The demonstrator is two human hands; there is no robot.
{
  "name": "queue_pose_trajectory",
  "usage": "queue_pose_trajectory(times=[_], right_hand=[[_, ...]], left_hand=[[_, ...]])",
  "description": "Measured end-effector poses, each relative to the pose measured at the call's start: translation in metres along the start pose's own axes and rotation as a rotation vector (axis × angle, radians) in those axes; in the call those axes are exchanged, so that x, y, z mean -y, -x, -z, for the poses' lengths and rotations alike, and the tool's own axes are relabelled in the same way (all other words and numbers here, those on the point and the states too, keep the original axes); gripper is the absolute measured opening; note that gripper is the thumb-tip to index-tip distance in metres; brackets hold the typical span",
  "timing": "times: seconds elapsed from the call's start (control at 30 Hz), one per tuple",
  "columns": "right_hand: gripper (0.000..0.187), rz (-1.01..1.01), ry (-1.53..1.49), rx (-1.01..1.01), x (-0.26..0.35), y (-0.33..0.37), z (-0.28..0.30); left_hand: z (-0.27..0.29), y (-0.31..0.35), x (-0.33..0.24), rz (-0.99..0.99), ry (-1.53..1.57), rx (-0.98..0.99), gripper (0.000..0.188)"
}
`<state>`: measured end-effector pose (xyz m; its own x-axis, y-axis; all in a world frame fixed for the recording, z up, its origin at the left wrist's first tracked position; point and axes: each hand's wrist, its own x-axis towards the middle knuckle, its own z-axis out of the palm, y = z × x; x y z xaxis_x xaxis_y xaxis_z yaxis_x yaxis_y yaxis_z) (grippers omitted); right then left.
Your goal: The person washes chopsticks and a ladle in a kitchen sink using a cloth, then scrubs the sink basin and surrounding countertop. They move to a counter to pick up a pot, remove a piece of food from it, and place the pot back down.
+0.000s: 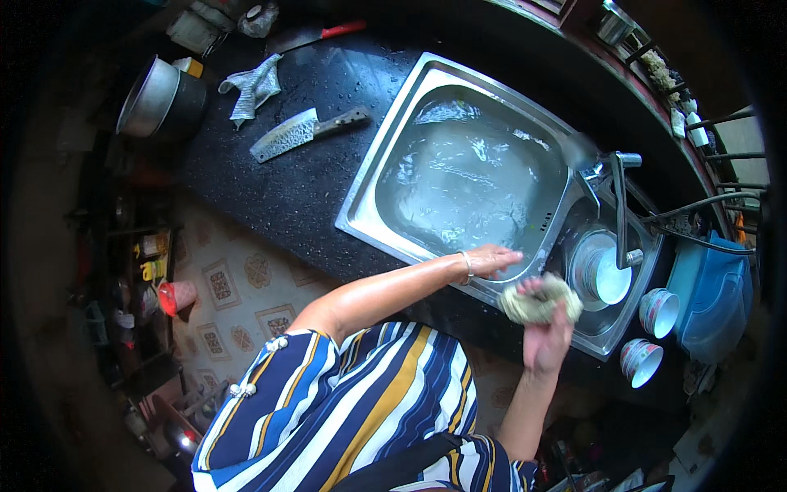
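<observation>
My left hand (492,261) lies flat, fingers together, on the front rim of the steel sink (369,201), holding nothing. A bangle sits on that wrist. My right hand (548,332) is raised over the counter edge and grips a greenish scrub pad (541,302) bunched in its fingers. The left basin is empty and wet. The smaller right basin (602,328) holds stacked white bowls (602,275) under the tap (623,205).
A cleaver (299,134) and a grey cloth (254,86) lie on the black counter, with a red-handled knife (324,34) behind. A metal pot (152,98) stands at the far left. Two patterned bowls (648,336) and a blue plastic container (713,295) sit right of the sink.
</observation>
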<state>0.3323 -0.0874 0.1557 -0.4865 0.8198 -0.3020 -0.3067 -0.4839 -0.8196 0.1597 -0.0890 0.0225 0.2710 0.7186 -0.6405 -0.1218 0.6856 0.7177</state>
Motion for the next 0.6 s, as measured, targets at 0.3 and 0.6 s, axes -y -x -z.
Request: queue_pose_trajectory(times=[0.3, 0.6], right_hand=[[0.044, 0.114, 1.126, -0.012, -0.020, -0.113, -0.011], [0.009, 0.744, 1.536, -0.237, 0.028, -0.178, 0.032]], left_hand=[[0.070, 0.054, -0.006, -0.195, 1.033, 0.085, 0.034], [0.082, 0.077, 0.031, -0.099, 1.102, -0.191, 0.031]])
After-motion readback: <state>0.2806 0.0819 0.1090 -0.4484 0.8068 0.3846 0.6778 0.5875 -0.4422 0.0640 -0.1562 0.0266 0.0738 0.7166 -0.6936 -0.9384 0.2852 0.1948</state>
